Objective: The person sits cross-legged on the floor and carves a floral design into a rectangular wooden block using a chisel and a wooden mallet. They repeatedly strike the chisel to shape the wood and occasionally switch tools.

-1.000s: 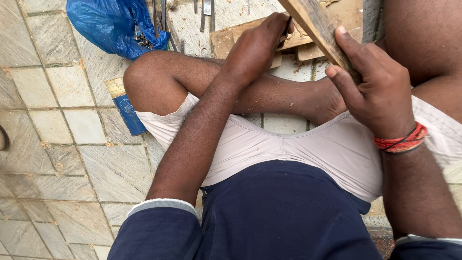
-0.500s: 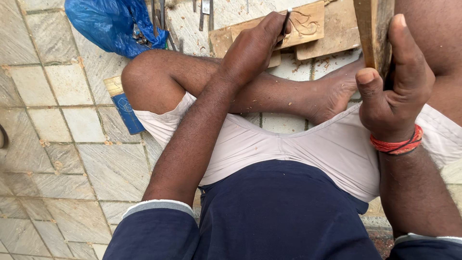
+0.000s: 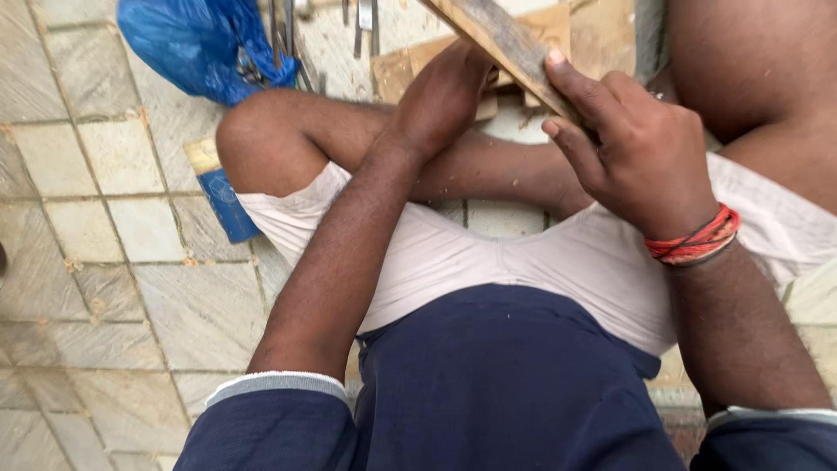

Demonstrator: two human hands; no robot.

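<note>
Weathered flat wooden stick (image 3: 506, 48), slanting across the top of the view above the crossed legs, clamped in the right hand (image 3: 641, 153); left hand (image 3: 445, 92) curled onto pale carved wooden boards (image 3: 410, 68) beneath; crumpled blue plastic bag (image 3: 196, 44) and metal tools (image 3: 362, 22) lie on the tiled floor (image 3: 96, 288) beyond

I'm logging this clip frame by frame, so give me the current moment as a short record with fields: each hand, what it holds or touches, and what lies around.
Left hand: left hand reaches forward, its fingers on the flat wooden board on the floor
Right hand: right hand grips a long wooden piece held slanted above the board
Right wrist: red thread band
Posture: seated cross-legged on the tiled floor
Nearby: blue plastic bag with metal tools beside it; blue and tan block by the knee
</note>
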